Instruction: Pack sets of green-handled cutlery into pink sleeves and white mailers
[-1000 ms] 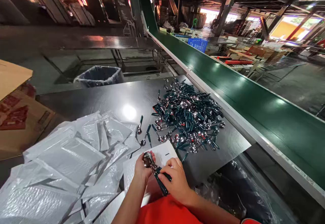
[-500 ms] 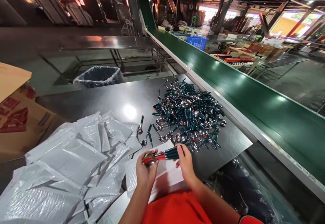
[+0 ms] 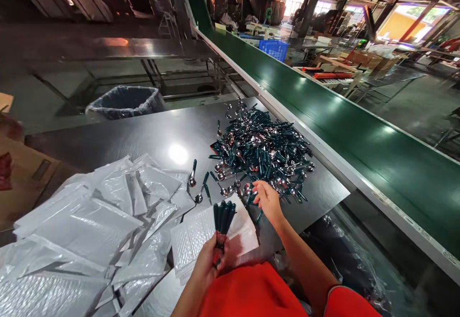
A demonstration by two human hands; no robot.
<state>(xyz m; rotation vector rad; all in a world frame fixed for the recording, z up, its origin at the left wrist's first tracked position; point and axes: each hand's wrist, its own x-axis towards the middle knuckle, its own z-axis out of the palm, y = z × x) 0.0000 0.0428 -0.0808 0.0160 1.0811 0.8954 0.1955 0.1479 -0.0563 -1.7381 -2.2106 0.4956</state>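
Observation:
My left hand [image 3: 212,254] is closed around a bunch of spoons [image 3: 224,217], their dark green handles pointing up and away from me; the bowls are hidden in the hand. At the near edge of the spoon pile [image 3: 266,144], my right hand [image 3: 268,202] hovers with fingers slightly bent and apart, and I make out nothing held in it. Metal bowls and green handles lie tangled in that pile. A stack of white bubble mailers [image 3: 194,233] lies beneath my left hand. Several loose spoons [image 3: 199,197] rest between the stack and the pile.
Many silvery bubble mailers [image 3: 97,226] are heaped on the left of the metal table [image 3: 151,137]. A green conveyor belt [image 3: 323,106] runs along the right. Behind the table stands a lined bin [image 3: 125,101]; a cardboard box [image 3: 28,178] is at the far left.
My right hand has let go of the spoon handles and moved toward the pile. My left hand has lowered and turned the bunch from lying sideways to handles up. The view has shifted slightly.

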